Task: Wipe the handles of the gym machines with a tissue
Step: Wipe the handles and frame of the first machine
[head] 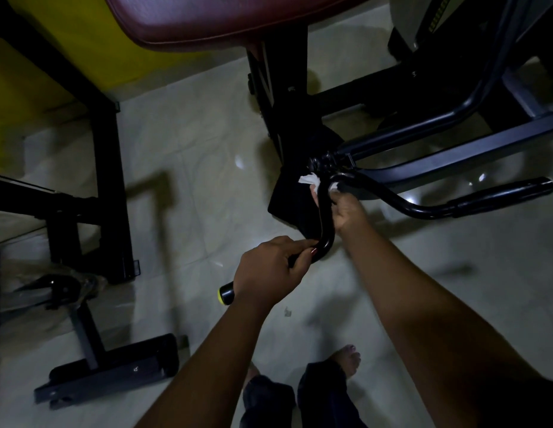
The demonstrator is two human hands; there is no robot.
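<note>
I've got the left hand [269,270] gripping the black handle [326,220] near its yellow-capped end, and the right hand [346,211] clutching a white tissue [309,180] around the handle higher up.

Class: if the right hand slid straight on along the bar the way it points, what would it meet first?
Probably the metal joint just above the tissue, where the handlebar is attached; the right hand grips close below it. Depth is unclear.
</note>
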